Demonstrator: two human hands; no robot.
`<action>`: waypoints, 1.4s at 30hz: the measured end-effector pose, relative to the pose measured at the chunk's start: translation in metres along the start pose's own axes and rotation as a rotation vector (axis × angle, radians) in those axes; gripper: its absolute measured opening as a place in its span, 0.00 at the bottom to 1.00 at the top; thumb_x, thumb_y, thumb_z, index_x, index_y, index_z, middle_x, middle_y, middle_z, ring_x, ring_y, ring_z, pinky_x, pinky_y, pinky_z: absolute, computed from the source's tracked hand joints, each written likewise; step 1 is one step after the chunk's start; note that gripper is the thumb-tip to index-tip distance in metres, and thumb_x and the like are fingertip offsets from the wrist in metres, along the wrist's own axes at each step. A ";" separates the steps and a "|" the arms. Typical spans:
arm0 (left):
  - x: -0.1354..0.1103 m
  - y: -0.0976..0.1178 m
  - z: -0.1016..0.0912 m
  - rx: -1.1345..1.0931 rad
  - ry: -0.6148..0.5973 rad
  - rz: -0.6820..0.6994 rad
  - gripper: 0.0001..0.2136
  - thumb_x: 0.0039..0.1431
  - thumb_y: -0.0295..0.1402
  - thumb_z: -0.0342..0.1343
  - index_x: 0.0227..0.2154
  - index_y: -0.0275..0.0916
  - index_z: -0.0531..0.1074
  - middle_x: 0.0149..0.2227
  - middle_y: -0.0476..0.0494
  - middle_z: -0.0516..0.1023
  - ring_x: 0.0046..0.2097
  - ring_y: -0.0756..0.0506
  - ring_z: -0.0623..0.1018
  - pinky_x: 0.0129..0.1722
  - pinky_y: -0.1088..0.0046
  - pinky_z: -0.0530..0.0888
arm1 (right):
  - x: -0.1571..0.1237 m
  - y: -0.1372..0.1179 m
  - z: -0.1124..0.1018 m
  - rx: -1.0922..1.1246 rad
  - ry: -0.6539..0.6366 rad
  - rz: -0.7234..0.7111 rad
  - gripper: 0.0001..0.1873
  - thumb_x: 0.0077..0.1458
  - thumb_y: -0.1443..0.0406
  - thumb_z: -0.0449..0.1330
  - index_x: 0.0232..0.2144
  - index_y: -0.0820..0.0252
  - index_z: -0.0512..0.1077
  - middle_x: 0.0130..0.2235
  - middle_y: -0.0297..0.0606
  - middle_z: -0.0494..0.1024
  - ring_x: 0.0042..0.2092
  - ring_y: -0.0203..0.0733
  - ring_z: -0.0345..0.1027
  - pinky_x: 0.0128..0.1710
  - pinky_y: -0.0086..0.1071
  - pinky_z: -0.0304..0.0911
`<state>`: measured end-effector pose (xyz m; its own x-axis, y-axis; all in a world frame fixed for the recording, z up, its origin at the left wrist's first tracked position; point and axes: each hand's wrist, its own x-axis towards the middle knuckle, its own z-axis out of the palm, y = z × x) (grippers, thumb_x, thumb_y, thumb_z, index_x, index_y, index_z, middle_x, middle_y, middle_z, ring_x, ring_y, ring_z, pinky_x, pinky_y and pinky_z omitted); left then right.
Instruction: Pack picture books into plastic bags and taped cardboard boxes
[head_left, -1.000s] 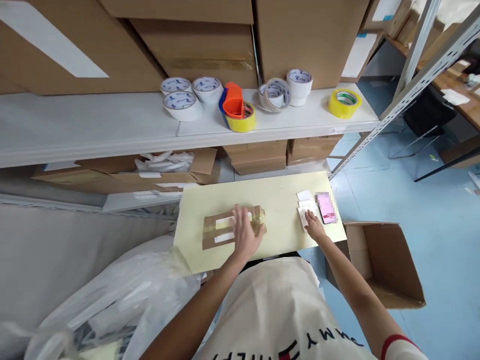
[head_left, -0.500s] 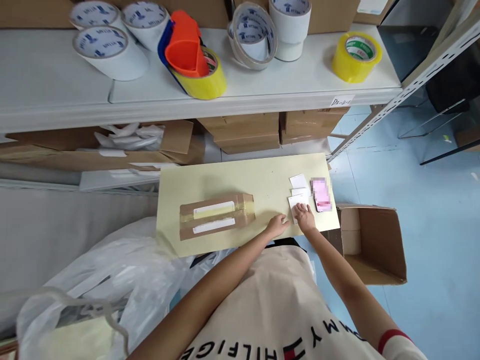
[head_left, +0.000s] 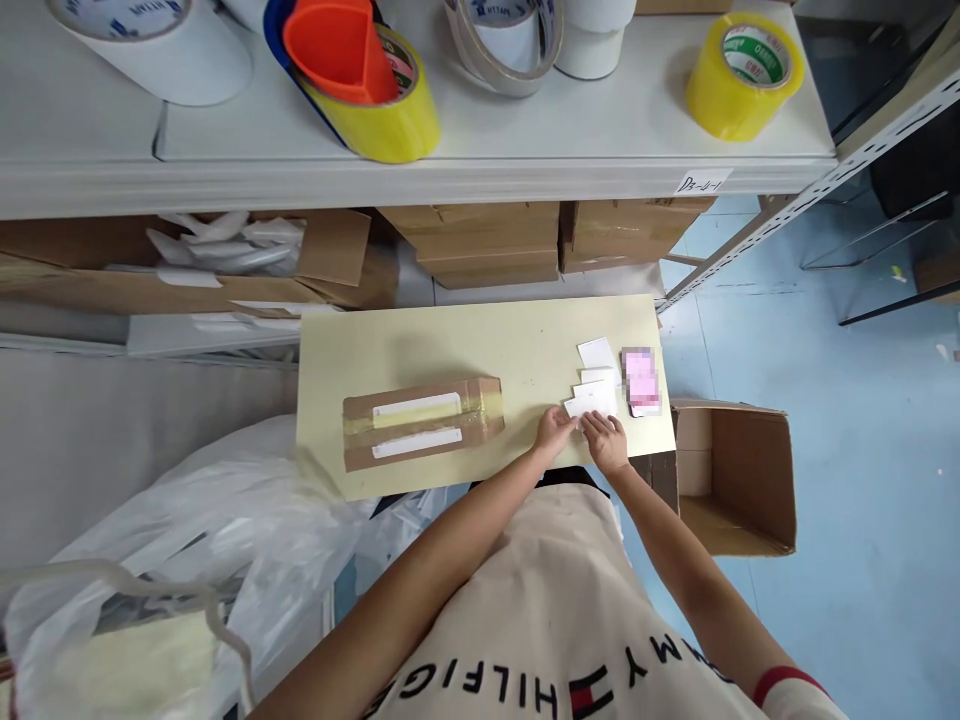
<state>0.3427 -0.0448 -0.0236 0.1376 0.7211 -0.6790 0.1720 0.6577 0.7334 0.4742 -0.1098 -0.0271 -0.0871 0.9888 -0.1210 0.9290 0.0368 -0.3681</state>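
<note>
Several white cards point(head_left: 598, 376) lie overlapping in a fanned stack on the right part of a pale yellow board point(head_left: 420, 335). My left hand point(head_left: 555, 432) is at the near left corner of the lowest card, its fingertips closed together on the edge. Beside it, my right hand point(head_left: 606, 440) has its fingers bent over the same card's near edge, covering part of it. A pink item point(head_left: 640, 378), blurred by pixelation, lies just right of the cards. Farther left on the board is a taped brown cardboard package point(head_left: 424, 424) with two white labels.
An open cardboard box point(head_left: 750, 480) stands right of the board. Above is a grey shelf point(head_left: 585, 130) with yellow tape point(head_left: 744, 75), white rolls point(head_left: 180, 55) and an orange and blue tape dispenser point(head_left: 341, 50). Plastic bags point(head_left: 225, 530) bulge at lower left.
My right hand has drawn back towards me from the top of the cards to their near edge. My left hand has come up to the cards. Another card edge shows in the fan.
</note>
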 end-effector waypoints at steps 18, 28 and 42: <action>-0.048 0.104 -0.064 0.633 0.154 0.816 0.21 0.54 0.32 0.61 0.52 0.43 0.67 0.58 0.35 0.69 0.63 0.36 0.64 0.62 0.52 0.59 | 0.031 -0.017 -0.076 0.450 -0.075 -0.017 0.11 0.64 0.60 0.54 0.35 0.55 0.74 0.32 0.36 0.81 0.35 0.43 0.73 0.53 0.46 0.58; -0.064 0.131 -0.053 1.236 -0.301 0.934 0.09 0.58 0.25 0.54 0.25 0.42 0.74 0.30 0.45 0.79 0.41 0.42 0.76 0.62 0.47 0.48 | 0.028 -0.020 -0.088 0.391 -0.005 -0.123 0.07 0.62 0.62 0.58 0.36 0.56 0.76 0.38 0.40 0.83 0.40 0.45 0.76 0.46 0.39 0.60; -0.048 0.128 -0.043 0.929 -0.392 0.619 0.12 0.57 0.30 0.52 0.20 0.43 0.74 0.28 0.46 0.80 0.40 0.41 0.76 0.61 0.51 0.49 | 0.029 -0.014 -0.099 0.482 0.031 -0.211 0.14 0.64 0.58 0.54 0.32 0.56 0.76 0.34 0.38 0.81 0.37 0.42 0.74 0.50 0.42 0.59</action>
<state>0.3167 0.0142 0.1041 0.7087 0.6391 -0.2989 0.5915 -0.3072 0.7455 0.4940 -0.0670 0.0659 -0.2370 0.9712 0.0261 0.6212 0.1721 -0.7645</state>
